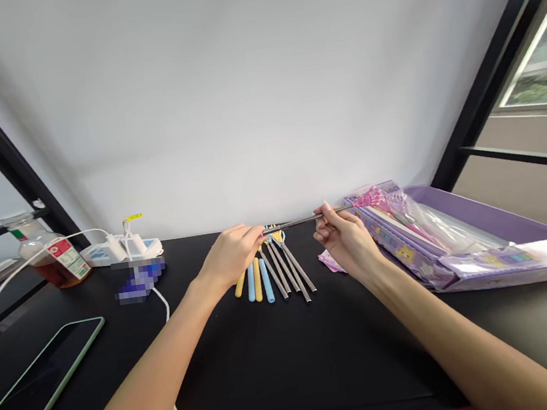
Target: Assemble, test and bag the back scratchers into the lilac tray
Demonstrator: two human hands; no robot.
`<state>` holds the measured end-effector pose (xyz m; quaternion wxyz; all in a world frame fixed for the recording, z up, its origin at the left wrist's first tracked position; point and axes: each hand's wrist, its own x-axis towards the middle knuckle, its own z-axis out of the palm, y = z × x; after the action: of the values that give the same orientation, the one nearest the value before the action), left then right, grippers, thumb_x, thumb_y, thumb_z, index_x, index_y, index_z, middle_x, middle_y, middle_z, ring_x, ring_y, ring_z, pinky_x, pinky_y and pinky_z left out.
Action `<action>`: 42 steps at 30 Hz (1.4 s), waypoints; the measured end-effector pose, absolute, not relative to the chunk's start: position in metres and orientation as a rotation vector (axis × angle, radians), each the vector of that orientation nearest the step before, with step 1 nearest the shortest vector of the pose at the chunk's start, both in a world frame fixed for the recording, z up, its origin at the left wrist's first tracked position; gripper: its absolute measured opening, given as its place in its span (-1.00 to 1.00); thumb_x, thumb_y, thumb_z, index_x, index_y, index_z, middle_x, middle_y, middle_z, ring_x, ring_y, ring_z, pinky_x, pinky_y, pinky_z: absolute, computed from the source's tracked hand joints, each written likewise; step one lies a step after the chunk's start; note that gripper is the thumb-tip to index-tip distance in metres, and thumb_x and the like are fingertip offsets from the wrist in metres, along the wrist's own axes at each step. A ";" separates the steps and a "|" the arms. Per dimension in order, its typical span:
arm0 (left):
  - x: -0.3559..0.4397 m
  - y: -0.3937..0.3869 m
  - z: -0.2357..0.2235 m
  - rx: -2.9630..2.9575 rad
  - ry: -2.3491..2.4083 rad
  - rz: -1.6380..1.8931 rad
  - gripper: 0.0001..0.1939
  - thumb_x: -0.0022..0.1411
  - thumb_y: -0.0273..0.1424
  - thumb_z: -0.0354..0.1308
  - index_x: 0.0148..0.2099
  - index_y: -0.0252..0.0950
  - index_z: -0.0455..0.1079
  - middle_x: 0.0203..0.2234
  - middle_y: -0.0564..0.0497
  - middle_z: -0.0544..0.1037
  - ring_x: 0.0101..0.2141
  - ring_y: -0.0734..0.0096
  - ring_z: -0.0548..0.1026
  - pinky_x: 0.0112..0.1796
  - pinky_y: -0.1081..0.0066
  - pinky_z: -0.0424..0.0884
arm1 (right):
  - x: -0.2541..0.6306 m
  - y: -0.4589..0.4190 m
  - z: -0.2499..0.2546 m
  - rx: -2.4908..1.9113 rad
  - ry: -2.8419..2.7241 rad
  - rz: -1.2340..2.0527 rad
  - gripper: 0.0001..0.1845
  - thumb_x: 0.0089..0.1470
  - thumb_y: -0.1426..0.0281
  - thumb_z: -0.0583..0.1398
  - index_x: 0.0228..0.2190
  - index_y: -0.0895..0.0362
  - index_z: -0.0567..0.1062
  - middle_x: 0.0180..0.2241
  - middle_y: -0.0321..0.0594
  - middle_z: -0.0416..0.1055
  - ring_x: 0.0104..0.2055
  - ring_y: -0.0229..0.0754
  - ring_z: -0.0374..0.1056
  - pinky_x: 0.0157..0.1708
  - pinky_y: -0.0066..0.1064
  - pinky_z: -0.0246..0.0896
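A thin metal back scratcher (300, 221) with a pink, claw-like head stretches sideways above the table, held between my two hands. My left hand (234, 254) is closed around its left end, hiding that part. Nearer the pink head, my right hand (343, 236) pinches the rod between thumb and fingers. Below, on the black tabletop, several similar metal rods (294, 266) lie fanned out with blue and yellow heads, partly covered by my left hand. Beside them are several yellow and blue handles (258, 284). A small pink packet (330, 261) lies under my right hand.
A purple open box (487, 217) with plastic-wrapped items stands at right. Left are a glass bottle (62, 260) of brown liquid, a white power strip (123, 250) with plugs, a blurred blue item (139, 280) and a phone (36, 391). A white cable (166, 306) crosses the table.
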<state>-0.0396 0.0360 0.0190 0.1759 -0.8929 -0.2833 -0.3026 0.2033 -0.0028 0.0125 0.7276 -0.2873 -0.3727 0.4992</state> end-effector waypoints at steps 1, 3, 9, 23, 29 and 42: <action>-0.038 0.035 0.018 -2.525 -0.787 -0.858 -0.73 0.48 -0.39 -0.03 -0.13 -0.37 0.49 -0.33 -0.11 0.62 -0.32 0.30 0.56 -0.28 0.35 0.44 | 0.199 -0.004 0.012 -0.633 -0.853 1.116 -0.65 -0.17 0.22 0.51 -0.49 0.21 0.57 -0.58 -0.35 0.30 -0.55 -0.42 0.16 -0.57 -0.54 0.20; -0.039 0.035 0.019 -2.514 -0.782 -0.876 -0.73 0.48 -0.38 -0.03 -0.12 -0.36 0.49 -0.34 -0.09 0.62 -0.34 0.32 0.55 -0.30 0.38 0.43 | 0.199 -0.004 0.014 -0.650 -0.869 1.125 -0.66 -0.18 0.25 0.51 -0.48 0.21 0.57 -0.56 -0.34 0.33 -0.56 -0.42 0.14 -0.57 -0.53 0.19; -0.051 0.036 0.026 -2.433 -0.824 -0.964 -0.74 0.47 -0.30 0.02 -0.08 -0.28 0.51 -0.39 0.00 0.62 -0.41 0.39 0.54 -0.41 0.43 0.34 | 0.222 -0.003 0.025 -0.613 -0.630 1.004 -0.67 -0.16 0.25 0.51 -0.46 0.14 0.52 -0.59 -0.42 0.24 -0.59 -0.41 0.15 -0.60 -0.54 0.21; -0.021 0.024 0.018 -2.575 -0.746 -1.021 -0.60 0.51 -0.23 -0.09 -0.21 -0.32 0.49 -0.51 0.00 0.53 -0.52 0.43 0.46 -0.44 0.42 0.32 | 0.184 -0.008 0.007 -0.609 -0.816 1.189 -0.60 -0.30 0.25 0.55 -0.52 0.17 0.52 -0.61 -0.43 0.26 -0.59 -0.44 0.05 -0.60 -0.51 0.04; -0.006 0.014 0.021 -2.635 -0.921 -1.015 -0.67 0.47 -0.26 0.00 -0.30 -0.29 0.46 -0.55 0.07 0.47 -0.55 0.46 0.40 -0.50 0.42 0.23 | 0.174 -0.008 0.005 -0.659 -0.867 1.252 -0.63 -0.25 0.28 0.53 -0.58 0.17 0.47 -0.67 -0.44 0.21 -0.60 -0.42 0.06 -0.59 -0.50 0.06; -0.008 0.015 0.011 -2.847 -1.134 -1.305 -0.74 0.44 -0.31 0.03 -0.04 -0.23 0.52 -0.33 0.01 0.58 -0.40 0.39 0.49 -0.34 0.39 0.42 | 0.294 -0.004 0.029 -1.850 -1.512 0.094 -0.87 -0.14 0.33 0.38 -0.47 0.10 0.58 -0.47 -0.19 0.54 -0.47 -0.12 0.39 -0.37 -0.28 0.23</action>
<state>-0.0082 0.0148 0.0115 -0.0943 -0.8509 -0.3390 -0.3900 0.2939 -0.0035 0.0289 0.3664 -0.7200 -0.5882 0.0367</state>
